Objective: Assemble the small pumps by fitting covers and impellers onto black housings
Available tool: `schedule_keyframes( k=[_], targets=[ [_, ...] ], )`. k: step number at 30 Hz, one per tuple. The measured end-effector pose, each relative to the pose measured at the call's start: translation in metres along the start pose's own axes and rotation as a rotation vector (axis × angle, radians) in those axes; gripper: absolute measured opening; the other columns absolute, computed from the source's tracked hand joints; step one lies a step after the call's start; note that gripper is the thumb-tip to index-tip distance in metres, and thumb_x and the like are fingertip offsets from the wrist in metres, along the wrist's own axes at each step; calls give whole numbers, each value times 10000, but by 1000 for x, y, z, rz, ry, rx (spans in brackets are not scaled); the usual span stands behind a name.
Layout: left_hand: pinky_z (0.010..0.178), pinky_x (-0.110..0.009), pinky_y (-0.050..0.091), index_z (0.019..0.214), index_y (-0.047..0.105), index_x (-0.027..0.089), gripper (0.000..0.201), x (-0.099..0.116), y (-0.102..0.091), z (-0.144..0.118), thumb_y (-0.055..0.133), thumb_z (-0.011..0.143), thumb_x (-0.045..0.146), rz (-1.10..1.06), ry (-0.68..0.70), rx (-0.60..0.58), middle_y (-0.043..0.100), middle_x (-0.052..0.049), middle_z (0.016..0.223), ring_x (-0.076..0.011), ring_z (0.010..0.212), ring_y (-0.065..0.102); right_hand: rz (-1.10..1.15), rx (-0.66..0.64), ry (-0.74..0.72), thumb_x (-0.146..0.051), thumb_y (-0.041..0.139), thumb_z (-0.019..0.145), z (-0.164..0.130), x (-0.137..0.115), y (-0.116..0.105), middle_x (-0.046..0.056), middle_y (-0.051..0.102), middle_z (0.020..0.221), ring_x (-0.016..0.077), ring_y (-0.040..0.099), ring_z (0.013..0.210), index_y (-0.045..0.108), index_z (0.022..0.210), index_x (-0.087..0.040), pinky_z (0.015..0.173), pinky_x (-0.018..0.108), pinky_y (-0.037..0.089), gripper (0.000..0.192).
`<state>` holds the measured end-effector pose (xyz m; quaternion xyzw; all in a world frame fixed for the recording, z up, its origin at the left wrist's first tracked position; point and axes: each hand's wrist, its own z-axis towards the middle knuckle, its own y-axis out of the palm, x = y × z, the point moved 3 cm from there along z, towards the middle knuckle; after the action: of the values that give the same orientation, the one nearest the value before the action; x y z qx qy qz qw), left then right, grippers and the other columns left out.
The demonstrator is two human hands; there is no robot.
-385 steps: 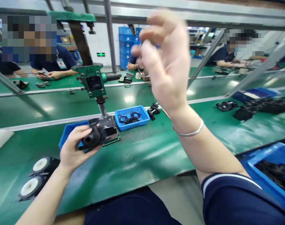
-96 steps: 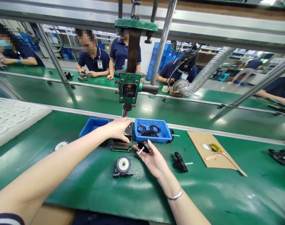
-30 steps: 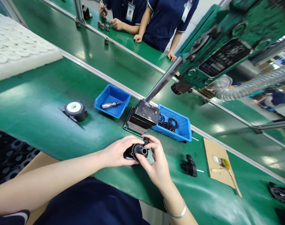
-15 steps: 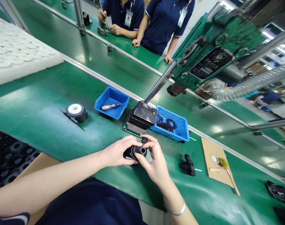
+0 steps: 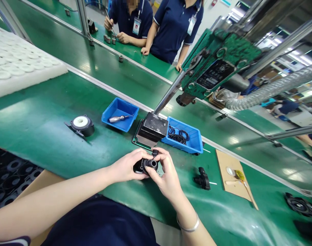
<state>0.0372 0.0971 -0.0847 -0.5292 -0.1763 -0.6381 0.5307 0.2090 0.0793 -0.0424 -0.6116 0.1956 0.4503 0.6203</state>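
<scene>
Head view: the left hand (image 5: 126, 167) and right hand (image 5: 166, 176) both clasp a black plastic part (image 5: 147, 165) just above the green table (image 5: 43, 112), near a press (image 5: 212, 66). The press's nameplate is unreadable, as are two people's badges (image 5: 136, 25).

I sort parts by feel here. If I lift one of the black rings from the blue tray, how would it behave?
The black rings look thin and tangled, so probably floppy, very light, and apt to drag neighbours out of the blue tray. Once free, one might roll.
</scene>
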Motion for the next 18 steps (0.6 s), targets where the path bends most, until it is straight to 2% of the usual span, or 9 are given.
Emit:
schedule_keyframes(
  k=[7, 12, 15, 18],
  targets=[
    [978, -395, 518, 1216, 535, 238, 528, 0, -1, 0, 796, 758, 211, 14, 5, -1, 620, -84, 1174, -237, 1124, 627, -2, 26, -14, -313, 684, 889, 0, 0, 2, 121, 518, 1319, 234, 527, 1282, 490, 1007, -239, 1064, 447, 458, 238],
    [937, -387, 537, 1194, 532, 243, 515, -2, 6, -1, 786, 749, 194, 27, -1, 23, 627, -71, 1153, -229, 1086, 641, -9, 4, -12, -295, 689, 879, 0, -3, 0, 120, 530, 1323, 226, 537, 1295, 476, 1002, -233, 1093, 437, 452, 254],
    [884, -387, 560, 1158, 548, 256, 498, 8, 4, -1, 797, 729, 210, 68, -41, 25, 659, -55, 1113, -235, 1027, 667, -77, -78, -9, -357, 700, 882, 3, -16, -18, 117, 528, 1367, 226, 534, 1321, 516, 1048, -237, 1091, 414, 472, 276],
    [901, -377, 566, 1172, 554, 276, 501, 32, -16, 12, 807, 740, 248, 82, -1, 41, 668, -48, 1136, -232, 1049, 672, -188, -66, -110, -398, 682, 902, 12, -40, -59, 110, 523, 1412, 233, 521, 1344, 557, 1123, -252, 1095, 416, 479, 293]
  ],
)
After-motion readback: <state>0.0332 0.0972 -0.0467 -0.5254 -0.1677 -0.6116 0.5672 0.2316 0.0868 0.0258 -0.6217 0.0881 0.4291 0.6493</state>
